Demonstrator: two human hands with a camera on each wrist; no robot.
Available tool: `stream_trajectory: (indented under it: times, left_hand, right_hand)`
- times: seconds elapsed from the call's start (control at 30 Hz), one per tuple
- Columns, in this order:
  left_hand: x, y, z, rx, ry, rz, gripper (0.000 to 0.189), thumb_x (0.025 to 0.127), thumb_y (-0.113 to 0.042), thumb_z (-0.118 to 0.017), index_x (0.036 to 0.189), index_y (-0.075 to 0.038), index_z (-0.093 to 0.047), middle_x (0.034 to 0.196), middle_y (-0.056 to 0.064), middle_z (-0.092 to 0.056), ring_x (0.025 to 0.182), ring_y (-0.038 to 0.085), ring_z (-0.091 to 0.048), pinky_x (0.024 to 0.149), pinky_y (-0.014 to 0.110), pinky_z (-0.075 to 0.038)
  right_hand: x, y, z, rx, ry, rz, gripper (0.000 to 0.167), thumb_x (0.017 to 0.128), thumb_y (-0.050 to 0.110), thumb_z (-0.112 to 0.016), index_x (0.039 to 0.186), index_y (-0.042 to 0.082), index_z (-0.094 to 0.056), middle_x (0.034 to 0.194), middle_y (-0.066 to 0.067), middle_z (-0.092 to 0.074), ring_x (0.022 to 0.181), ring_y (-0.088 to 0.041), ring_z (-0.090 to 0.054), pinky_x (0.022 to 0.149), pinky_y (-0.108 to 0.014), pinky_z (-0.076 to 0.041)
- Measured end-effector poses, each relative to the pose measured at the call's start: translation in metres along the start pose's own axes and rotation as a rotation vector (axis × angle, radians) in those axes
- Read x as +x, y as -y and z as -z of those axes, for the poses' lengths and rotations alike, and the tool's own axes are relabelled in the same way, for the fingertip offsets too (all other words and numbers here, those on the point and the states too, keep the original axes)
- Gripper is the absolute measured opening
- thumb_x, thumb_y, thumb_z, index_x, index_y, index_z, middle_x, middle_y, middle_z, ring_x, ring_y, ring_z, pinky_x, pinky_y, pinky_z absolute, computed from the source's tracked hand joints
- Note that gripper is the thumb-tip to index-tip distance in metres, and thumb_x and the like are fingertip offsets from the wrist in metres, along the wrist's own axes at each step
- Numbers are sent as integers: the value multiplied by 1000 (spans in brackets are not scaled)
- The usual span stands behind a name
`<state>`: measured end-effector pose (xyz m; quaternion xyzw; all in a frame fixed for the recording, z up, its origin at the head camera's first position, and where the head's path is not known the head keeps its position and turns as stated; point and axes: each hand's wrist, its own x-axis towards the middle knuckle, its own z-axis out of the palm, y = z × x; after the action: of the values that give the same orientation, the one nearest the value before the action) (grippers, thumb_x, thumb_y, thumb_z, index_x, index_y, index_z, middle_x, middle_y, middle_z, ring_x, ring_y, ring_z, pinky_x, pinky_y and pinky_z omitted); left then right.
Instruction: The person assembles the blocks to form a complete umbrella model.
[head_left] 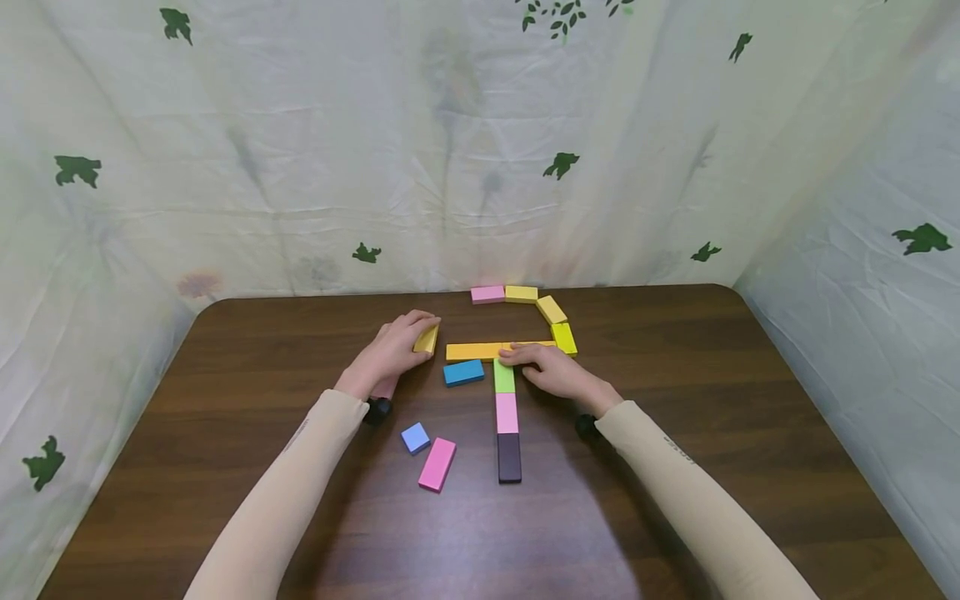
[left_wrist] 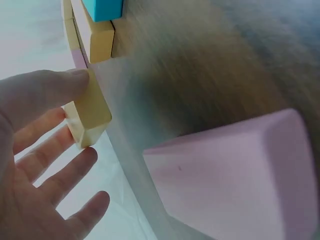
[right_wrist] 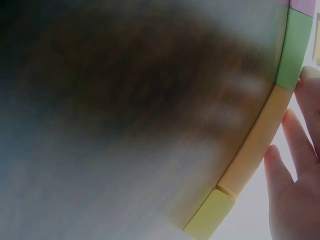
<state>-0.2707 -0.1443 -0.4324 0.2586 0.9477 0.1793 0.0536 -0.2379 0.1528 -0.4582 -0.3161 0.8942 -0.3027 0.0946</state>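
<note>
In the head view, I see the left hand (head_left: 392, 353) left of the frame's centre, its arm stretched up from the lower left, the wrist above the table (head_left: 675, 483). Its thumb and fingers pinch a yellow block (head_left: 426, 339); I cannot tell whether this block touches the table. The right hand (head_left: 557, 372), right of centre, reaches in from the lower right, with fingertips at the joint of the orange bar (head_left: 467, 352) and the green block (head_left: 504, 379). The yellow block is between left thumb and fingers, left of the bar.

The left wrist view shows two fingers spread away from the block, and a pink block (left_wrist: 215, 175) at lower right, mostly hidden in the head view. The right wrist view shows three right fingers apart, along the line's edge.
</note>
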Motion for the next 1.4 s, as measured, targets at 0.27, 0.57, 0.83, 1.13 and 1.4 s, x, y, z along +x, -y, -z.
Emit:
stream_trajectory:
  times: [0.27,0.57,0.83,1.13,1.4]
  left_hand:
    - [18,-2,0,9,25,9,58,90,-14,-66,143,-3,-43,143,17,-40,128,33,-39,104,54,-28]
    - [32,1,-2,18,44,-7,58,91,-13,-64,144,-4,-42,146,16,-38,130,31,-39,104,53,-27]
    - [41,0,-4,-15,73,2,57,92,-8,-62,145,-5,-40,148,16,-35,132,32,-36,104,57,-25]
    - [54,-3,-11,-1,96,33,55,93,-6,-58,145,-8,-41,148,13,-36,135,31,-34,106,59,-22]
    - [57,-6,-16,32,89,47,53,92,-11,-61,142,-9,-46,148,12,-37,135,30,-34,106,56,-25]
  right_hand:
    - [0,-2,-1,-9,-27,43,43,91,-6,-46,131,3,-58,138,-8,-52,133,-26,-40,103,-42,-37]
    - [2,-3,-1,13,-7,3,43,93,-7,-47,132,7,-58,138,-4,-52,135,-20,-38,106,-39,-34]
    - [3,-4,-3,12,3,-5,44,92,-6,-47,133,8,-57,138,-3,-51,135,-19,-37,106,-38,-34]
    - [2,-3,-1,24,-6,-4,43,92,-7,-47,132,7,-58,138,-4,-52,135,-20,-38,106,-39,-34]
    - [2,-4,-2,18,-6,2,43,93,-6,-47,132,7,-58,138,-4,-52,135,-21,-38,106,-40,-34]
